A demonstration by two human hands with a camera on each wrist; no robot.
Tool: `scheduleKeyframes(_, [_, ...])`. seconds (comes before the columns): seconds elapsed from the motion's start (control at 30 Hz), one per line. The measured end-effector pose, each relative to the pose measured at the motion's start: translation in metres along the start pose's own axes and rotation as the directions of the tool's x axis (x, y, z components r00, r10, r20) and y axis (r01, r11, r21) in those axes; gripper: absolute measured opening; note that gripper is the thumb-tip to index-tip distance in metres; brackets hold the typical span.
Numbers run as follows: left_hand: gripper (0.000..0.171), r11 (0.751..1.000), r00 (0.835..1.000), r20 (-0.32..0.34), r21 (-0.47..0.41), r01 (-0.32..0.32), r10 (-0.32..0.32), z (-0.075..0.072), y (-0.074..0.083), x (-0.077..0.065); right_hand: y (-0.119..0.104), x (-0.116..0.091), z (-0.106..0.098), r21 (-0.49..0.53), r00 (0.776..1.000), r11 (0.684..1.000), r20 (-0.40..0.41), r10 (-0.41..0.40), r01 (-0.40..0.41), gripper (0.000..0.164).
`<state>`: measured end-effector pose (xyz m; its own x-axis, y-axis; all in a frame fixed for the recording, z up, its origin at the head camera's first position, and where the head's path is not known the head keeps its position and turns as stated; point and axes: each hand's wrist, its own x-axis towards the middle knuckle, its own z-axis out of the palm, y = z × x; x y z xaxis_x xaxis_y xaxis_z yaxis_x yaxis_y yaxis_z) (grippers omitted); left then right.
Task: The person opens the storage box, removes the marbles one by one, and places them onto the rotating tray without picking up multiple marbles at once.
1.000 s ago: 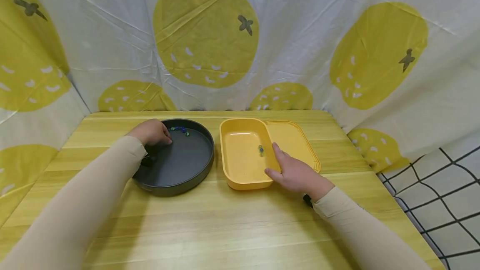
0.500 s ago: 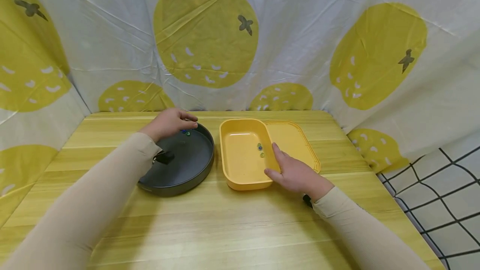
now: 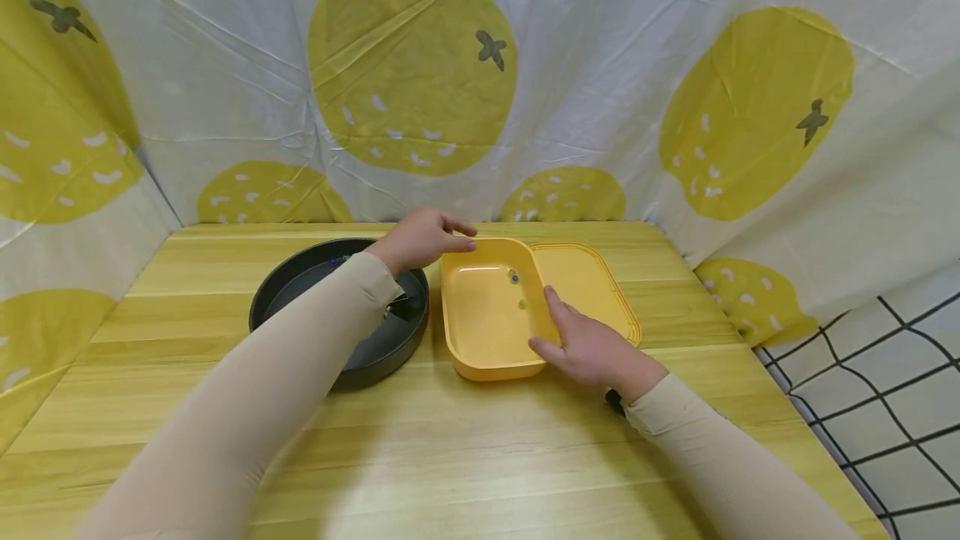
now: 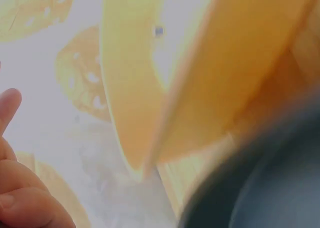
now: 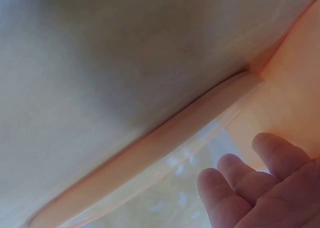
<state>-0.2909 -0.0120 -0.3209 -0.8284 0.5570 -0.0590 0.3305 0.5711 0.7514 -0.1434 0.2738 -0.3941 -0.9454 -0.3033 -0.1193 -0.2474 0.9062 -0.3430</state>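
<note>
In the head view, my left hand (image 3: 420, 238) hovers at the far left corner of a yellow plastic box (image 3: 468, 367). Its thumb and fingers extend over the rim; whether a marble sits between them cannot be made out. Several glass marbles (image 3: 513, 277) lie inside the box. My right hand (image 3: 596, 348) rests along the box's right wall, thumb toward the near corner. Its loosely bent fingers (image 5: 275, 155) appear in the right wrist view. A dark grey round pan (image 3: 262, 294) stands left of the box, with marbles (image 3: 337, 261) near its far rim, partly hidden by my left arm.
A flat yellow lid (image 3: 588, 277) lies on the wooden table (image 3: 480, 457), right of the box and partly behind my right hand. A white curtain (image 3: 600, 90) with yellow fruit prints hangs behind. Black wire grid (image 3: 885, 398) stands off the table's right edge.
My left hand has lifted out of the pan and moved right to the box's far left corner. Marbles inside the box have rolled away from the near side. My right hand stays put.
</note>
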Motion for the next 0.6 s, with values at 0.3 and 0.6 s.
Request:
scheduleKeyframes(0.3, [0.04,0.999,0.998,0.059,-0.035,-0.003,0.005,0.031,0.016,0.03,-0.001,-0.001,-0.002,0.009,1.0,1.0,0.009,0.002,-0.002,0.096])
scheduleKeyframes(0.6, [0.032,0.98,0.984,0.148,0.186,0.067,-0.096,0.059,0.01,0.049,-0.002,-0.001,-0.002,0.009,1.0,1.0,0.008,0.002,-0.002,0.094])
